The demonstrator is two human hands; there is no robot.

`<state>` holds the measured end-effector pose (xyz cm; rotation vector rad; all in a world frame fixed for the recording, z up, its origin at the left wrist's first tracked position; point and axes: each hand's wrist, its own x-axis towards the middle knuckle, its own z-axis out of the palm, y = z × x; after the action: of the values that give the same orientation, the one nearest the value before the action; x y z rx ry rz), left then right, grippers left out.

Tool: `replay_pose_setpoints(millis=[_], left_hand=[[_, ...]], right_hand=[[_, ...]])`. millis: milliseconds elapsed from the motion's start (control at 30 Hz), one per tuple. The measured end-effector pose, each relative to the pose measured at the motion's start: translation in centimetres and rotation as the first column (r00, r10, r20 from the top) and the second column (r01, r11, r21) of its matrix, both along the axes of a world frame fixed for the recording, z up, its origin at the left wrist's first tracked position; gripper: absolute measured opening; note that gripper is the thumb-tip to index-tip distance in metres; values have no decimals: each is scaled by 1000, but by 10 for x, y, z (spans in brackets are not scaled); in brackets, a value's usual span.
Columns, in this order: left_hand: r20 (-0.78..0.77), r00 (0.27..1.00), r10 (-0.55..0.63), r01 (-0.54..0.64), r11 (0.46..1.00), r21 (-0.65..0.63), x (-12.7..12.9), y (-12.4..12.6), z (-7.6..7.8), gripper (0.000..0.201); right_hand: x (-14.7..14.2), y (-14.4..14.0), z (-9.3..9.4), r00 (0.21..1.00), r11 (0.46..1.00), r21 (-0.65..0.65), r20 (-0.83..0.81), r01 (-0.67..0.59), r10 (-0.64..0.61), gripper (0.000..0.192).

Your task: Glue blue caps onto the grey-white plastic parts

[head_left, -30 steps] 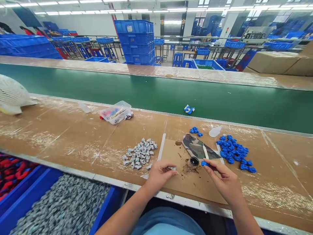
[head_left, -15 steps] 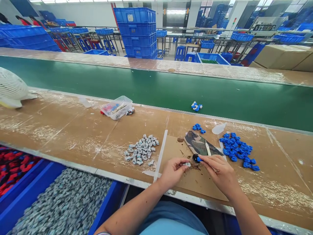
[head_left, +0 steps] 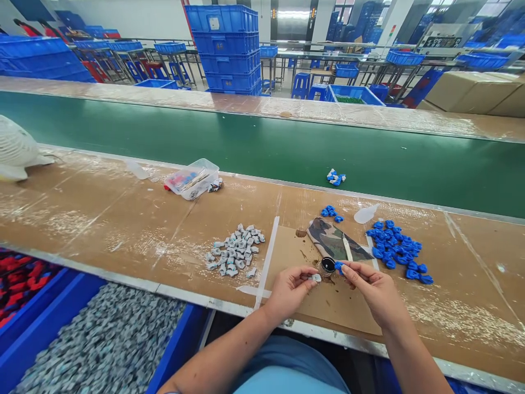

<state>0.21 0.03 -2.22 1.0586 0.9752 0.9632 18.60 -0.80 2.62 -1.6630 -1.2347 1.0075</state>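
Pinching a small grey piece (head_left: 315, 278) between thumb and fingertips, my left hand (head_left: 292, 289) is holding it low over the cardboard mat (head_left: 328, 306). At three o'clock from it, my right hand (head_left: 371, 290) is pressing thumb and forefinger together on a small blue piece (head_left: 338, 266), its tip touching or nearly touching the rim of the little dark pot (head_left: 327, 265). Whether the blue piece is actually dipping into the pot I cannot tell.

Outward from there: a camouflage cloth (head_left: 334, 244) with a pale stick across it is lying at twelve o'clock of the pot. The pile of blue pieces (head_left: 396, 251) is sitting at two o'clock, well apart from my right hand. The heap of grey pieces (head_left: 237, 253) is resting at ten o'clock of my left hand, beyond a strip of tape. A clear plastic box (head_left: 192, 178) is standing farther off, at ten o'clock, near the green conveyor belt (head_left: 266, 150).

Both pieces are tiny and held only at the fingertips, so I judge either could be slipping out and skittering across the mat. The pot is light and open; a nudge from my right fingers could be tipping it.

Both forearms are coming up from six o'clock, converging, wrists bent slightly inward, knuckles up, fingers curling down toward the pot.
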Motion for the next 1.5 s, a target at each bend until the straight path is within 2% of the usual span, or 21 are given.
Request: replay_pose_setpoints(millis=[133, 233, 333, 467, 567, 633, 733, 900, 1200, 1500], left_hand=[[120, 993, -13, 21, 998, -66, 1, 0, 2, 28], [163, 986, -29, 41, 997, -71, 2, -1, 2, 30], [181, 982, -48, 59, 997, -54, 2, -2, 0, 31], [133, 986, -97, 97, 995, 3, 0, -3, -2, 29], [50, 989, -138, 134, 988, 77, -2, -4, 0, 26], [42, 987, -155, 151, 984, 92, -3, -5, 2, 25], [93, 984, -154, 151, 988, 36, -4, -5, 4, 27], [137, 984, -112, 117, 993, -30, -3, -4, 5, 31], [135, 983, -128, 141, 986, -94, -3, -3, 12, 35], [125, 985, -116, 135, 979, -155, -1, -2, 15, 40]], right_hand=[[-7, -11, 0, 998, 997, 36, 24, -61, 60, 43], [-13, -19, -5, 981, 982, 129, 155, -135, 115, 32], [-17, -23, -8, 942, 938, 248, 291, -240, 164, 21], [-14, -22, -7, 886, 862, 338, 401, -379, 233, 19], [-7, -18, -4, 829, 817, 317, 466, -482, 309, 20], [-5, -16, -2, 814, 812, 288, 468, -508, 344, 19], [-7, -17, -2, 831, 838, 253, 433, -483, 349, 18], [-19, -26, -8, 898, 891, 269, 354, -366, 262, 17], [-33, -41, -26, 961, 893, 419, 272, -165, 50, 16], [-29, -45, -36, 982, 918, 371, 170, -139, 80, 26]])
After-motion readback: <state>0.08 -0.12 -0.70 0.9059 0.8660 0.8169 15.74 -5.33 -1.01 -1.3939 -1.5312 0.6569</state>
